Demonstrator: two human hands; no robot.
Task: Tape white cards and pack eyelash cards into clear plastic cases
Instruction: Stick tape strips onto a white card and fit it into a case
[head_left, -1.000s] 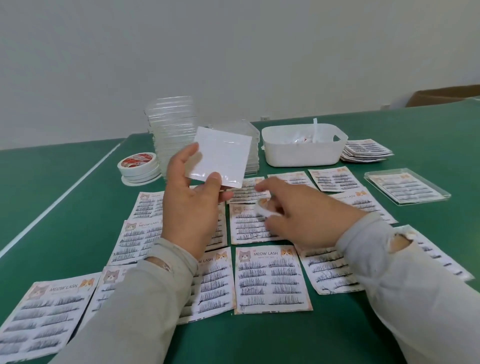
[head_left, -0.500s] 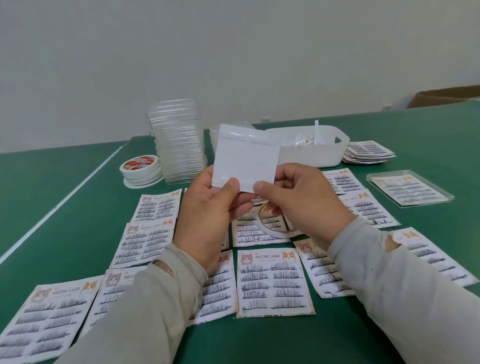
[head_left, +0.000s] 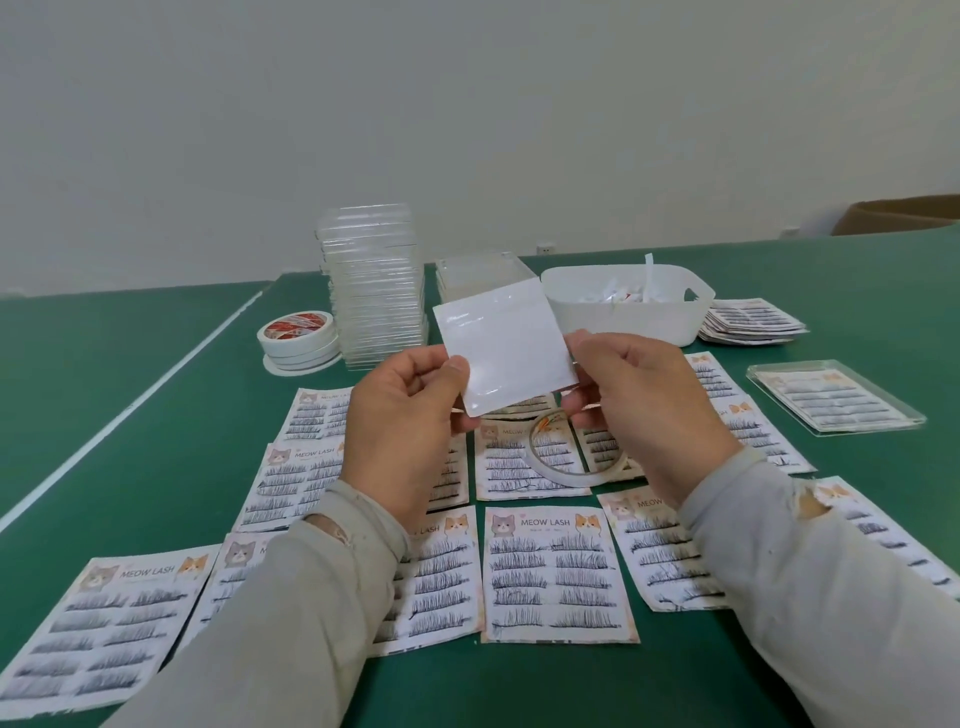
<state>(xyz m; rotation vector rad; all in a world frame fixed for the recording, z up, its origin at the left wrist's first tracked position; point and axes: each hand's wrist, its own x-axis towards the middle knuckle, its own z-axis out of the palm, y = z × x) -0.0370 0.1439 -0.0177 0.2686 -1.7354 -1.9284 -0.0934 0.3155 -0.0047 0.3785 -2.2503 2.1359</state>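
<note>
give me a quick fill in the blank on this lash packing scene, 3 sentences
1. Both hands hold a white card above the ____ table.
2. The near-empty tape ring lies on the ____ cards.
3. The white basket stands to the ____ of the tall stack of clear cases.

Missing words: green; eyelash; right

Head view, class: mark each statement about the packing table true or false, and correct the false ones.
1. Both hands hold the glossy white square card. True: the left hand and right hand pinch it.
2. The white plastic basket is empty. False: it holds white scraps.
3. A thin tape ring lies on the printed eyelash cards. True.
4. The stacked white tape rolls stand right of the basket. False: they stand left of the tall stack of clear plastic cases.
</note>
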